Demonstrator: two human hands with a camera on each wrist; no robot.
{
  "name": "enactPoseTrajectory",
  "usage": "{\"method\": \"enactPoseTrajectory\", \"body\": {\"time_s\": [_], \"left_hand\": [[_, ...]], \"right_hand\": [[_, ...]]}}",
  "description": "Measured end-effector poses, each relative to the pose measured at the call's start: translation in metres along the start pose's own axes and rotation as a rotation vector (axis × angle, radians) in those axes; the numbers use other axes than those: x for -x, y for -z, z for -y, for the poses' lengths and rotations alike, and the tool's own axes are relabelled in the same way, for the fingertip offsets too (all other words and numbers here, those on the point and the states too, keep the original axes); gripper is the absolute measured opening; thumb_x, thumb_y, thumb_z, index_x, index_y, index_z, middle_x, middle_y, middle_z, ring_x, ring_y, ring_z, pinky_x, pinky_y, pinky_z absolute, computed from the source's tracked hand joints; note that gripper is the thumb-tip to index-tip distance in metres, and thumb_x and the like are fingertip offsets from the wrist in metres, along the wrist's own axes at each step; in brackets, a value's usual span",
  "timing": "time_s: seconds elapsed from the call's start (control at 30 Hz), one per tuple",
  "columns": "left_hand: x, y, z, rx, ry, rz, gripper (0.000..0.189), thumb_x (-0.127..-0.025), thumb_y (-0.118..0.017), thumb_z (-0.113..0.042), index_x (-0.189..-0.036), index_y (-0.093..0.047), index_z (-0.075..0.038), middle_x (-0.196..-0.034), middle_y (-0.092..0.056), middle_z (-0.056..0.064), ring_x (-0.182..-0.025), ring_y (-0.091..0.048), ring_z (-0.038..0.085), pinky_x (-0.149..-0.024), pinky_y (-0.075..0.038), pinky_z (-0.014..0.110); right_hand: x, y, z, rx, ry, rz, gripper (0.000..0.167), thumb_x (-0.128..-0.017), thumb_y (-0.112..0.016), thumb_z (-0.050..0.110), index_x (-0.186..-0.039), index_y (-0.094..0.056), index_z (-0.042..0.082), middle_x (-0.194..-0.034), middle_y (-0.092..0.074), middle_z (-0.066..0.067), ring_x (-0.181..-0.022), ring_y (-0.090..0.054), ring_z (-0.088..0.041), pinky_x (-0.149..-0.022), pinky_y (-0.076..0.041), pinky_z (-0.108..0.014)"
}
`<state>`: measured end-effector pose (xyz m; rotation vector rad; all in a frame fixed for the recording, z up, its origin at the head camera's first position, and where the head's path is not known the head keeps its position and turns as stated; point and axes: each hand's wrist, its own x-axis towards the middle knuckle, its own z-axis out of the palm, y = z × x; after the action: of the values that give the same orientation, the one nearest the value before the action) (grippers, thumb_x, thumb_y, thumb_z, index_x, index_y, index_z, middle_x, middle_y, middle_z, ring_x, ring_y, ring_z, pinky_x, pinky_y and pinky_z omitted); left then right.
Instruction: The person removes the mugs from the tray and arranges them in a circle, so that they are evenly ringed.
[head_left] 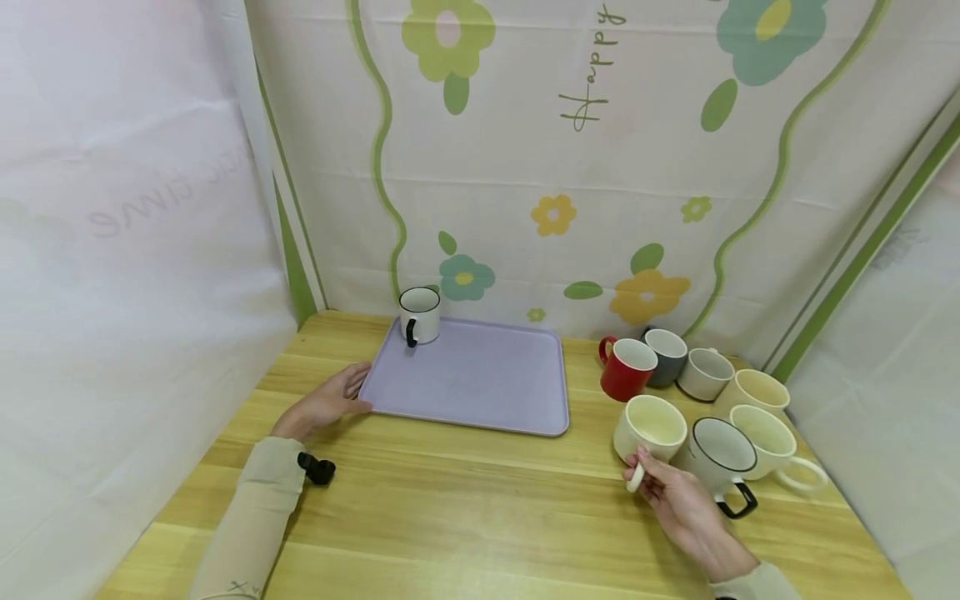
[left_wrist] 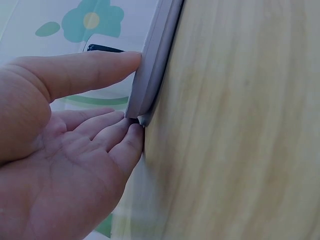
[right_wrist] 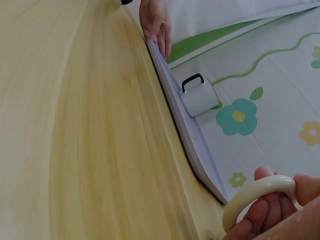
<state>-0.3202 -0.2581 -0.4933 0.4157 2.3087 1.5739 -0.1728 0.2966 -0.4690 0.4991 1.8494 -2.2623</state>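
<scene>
A lavender tray [head_left: 480, 379] lies in the middle of the wooden table. My left hand [head_left: 357, 392] rests with straight fingers against its near left corner; in the left wrist view the thumb [left_wrist: 95, 67] touches the tray rim [left_wrist: 152, 65] and the fingertips [left_wrist: 132, 137] meet the corner at table level. A white mug with a black handle [head_left: 418, 315] stands in the tray's far left corner. My right hand [head_left: 643, 472] pinches the handle [right_wrist: 250, 197] of a cream mug [head_left: 651, 425], which stands on the table right of the tray.
Several more mugs cluster at the right: red [head_left: 627, 368], grey [head_left: 667, 354], white [head_left: 705, 373], two cream ones [head_left: 759, 390], and a white one with a black rim and handle [head_left: 722, 454]. Flowered cloth walls close in the back and sides.
</scene>
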Motion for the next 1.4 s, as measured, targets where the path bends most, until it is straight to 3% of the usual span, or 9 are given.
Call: {"method": "enactPoseTrajectory", "body": {"time_s": [0.27,0.63,0.8,0.9,1.0,1.13,1.23,1.4], "left_hand": [[0.0,-0.001,-0.001,0.01,0.0,0.001,0.088,-0.1,-0.063,0.005,-0.164,-0.003,0.012,-0.173,0.0,0.035,-0.161,-0.004,0.053,-0.134,-0.009,0.062],[-0.001,-0.001,0.0,0.004,0.006,0.002,0.089,-0.1,-0.064,0.004,-0.165,-0.003,0.011,-0.174,0.0,0.033,-0.162,-0.004,0.052,-0.135,-0.009,0.062],[-0.002,-0.001,0.0,0.0,0.011,0.001,0.089,-0.101,-0.064,0.003,-0.165,-0.003,0.011,-0.174,0.0,0.033,-0.162,-0.004,0.052,-0.135,-0.009,0.062],[-0.002,-0.001,0.0,0.0,0.023,-0.004,0.089,-0.1,-0.064,0.003,-0.165,-0.003,0.01,-0.174,0.001,0.032,-0.162,-0.004,0.052,-0.135,-0.009,0.061],[-0.002,-0.001,0.001,-0.001,0.021,-0.003,0.09,-0.1,-0.064,0.003,-0.165,-0.003,0.01,-0.174,0.001,0.032,-0.162,-0.004,0.052,-0.135,-0.009,0.062],[-0.001,-0.001,0.001,0.007,0.014,0.002,0.089,-0.1,-0.064,0.003,-0.165,-0.003,0.01,-0.174,0.0,0.032,-0.162,-0.004,0.052,-0.135,-0.009,0.061],[-0.001,-0.001,0.002,0.009,0.014,0.0,0.089,-0.1,-0.064,0.003,-0.165,-0.003,0.01,-0.174,0.0,0.032,-0.162,-0.004,0.052,-0.135,-0.009,0.062],[-0.001,0.0,0.0,0.004,0.017,-0.006,0.089,-0.1,-0.064,0.003,-0.165,-0.003,0.01,-0.174,0.0,0.032,-0.162,-0.005,0.052,-0.135,-0.01,0.062]], "right_hand": [[-0.005,0.004,-0.003,-0.022,-0.027,-0.019,0.026,-0.112,-0.052,0.03,-0.098,-0.074,0.026,-0.094,-0.076,0.011,-0.088,-0.069,-0.004,-0.085,-0.054,-0.019],[-0.006,0.006,-0.012,0.001,0.003,-0.017,0.027,-0.111,-0.053,0.036,-0.099,-0.077,0.028,-0.097,-0.076,0.012,-0.092,-0.068,-0.003,-0.087,-0.055,-0.019],[-0.006,0.007,-0.011,0.067,0.005,-0.02,0.029,-0.11,-0.055,0.038,-0.111,-0.077,0.02,-0.101,-0.077,0.009,-0.097,-0.068,-0.004,-0.09,-0.057,-0.019],[-0.007,0.01,-0.01,0.185,0.016,-0.013,0.043,-0.11,-0.055,0.041,-0.129,-0.072,0.007,-0.11,-0.078,0.004,-0.102,-0.07,-0.003,-0.093,-0.06,-0.02],[-0.005,0.015,-0.004,0.396,0.07,-0.006,0.056,-0.109,-0.056,0.044,-0.134,-0.068,-0.005,-0.118,-0.079,-0.005,-0.102,-0.073,-0.005,-0.092,-0.063,-0.022],[0.002,0.022,0.013,0.807,0.16,-0.017,0.051,-0.107,-0.059,0.049,-0.112,-0.08,0.002,-0.105,-0.082,-0.007,-0.089,-0.075,-0.008,-0.079,-0.064,-0.023],[0.009,0.022,0.029,1.071,0.246,-0.003,0.045,-0.104,-0.062,0.05,-0.089,-0.082,0.012,-0.083,-0.079,-0.001,-0.076,-0.067,-0.006,-0.065,-0.055,-0.021],[0.016,0.0,0.054,1.225,0.476,0.077,0.038,-0.098,-0.073,0.045,-0.07,-0.073,0.02,-0.062,-0.063,0.008,-0.061,-0.051,-0.003,-0.055,-0.042,-0.02]]}}
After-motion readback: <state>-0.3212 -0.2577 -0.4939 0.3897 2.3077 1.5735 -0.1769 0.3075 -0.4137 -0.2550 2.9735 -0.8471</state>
